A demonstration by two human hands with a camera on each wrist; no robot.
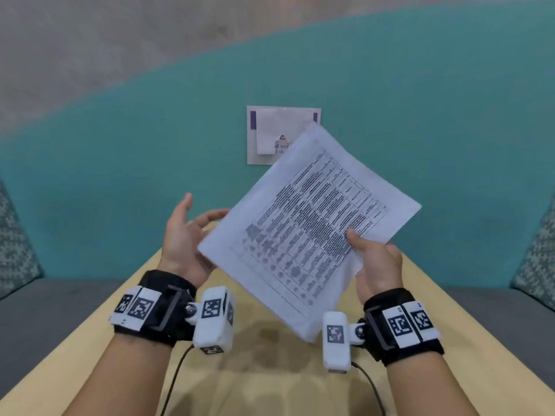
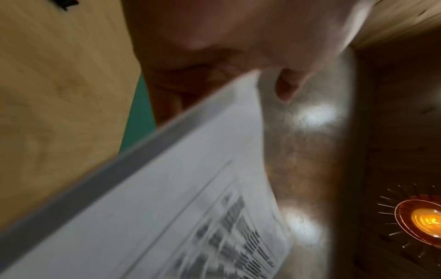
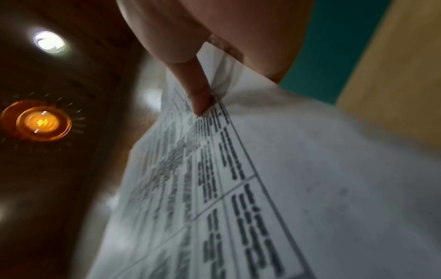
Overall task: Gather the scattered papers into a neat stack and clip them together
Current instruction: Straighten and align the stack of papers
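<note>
- The right hand grips the stack of papers at its lower right edge, the thumb pressed down on the printed table and the remaining fingers curled beneath the sheets
- In the right wrist view the thumb pins the top sheet against the fingers below, with the papers fanning away from the camera
- The stack is lifted above the wooden table and turned like a diamond, one corner at 12 o'clock and the opposite corner at 6 o'clock between the two wrists
- The left hand sits at 9 o'clock of the stack, palm facing the sheets, fingers loosely spread and grasping nothing; the papers' left corner lies just beside the palm, and contact cannot be told
- In the left wrist view the papers cross in front of the left hand, their edges showing several sheets layered together
- A white card with purple bars hangs on the teal wall at 12 o'clock, its lower right part hidden behind the stack's top corner
- A black object lies on the table, seen only at the left wrist view's top edge, too cropped to identify
</note>
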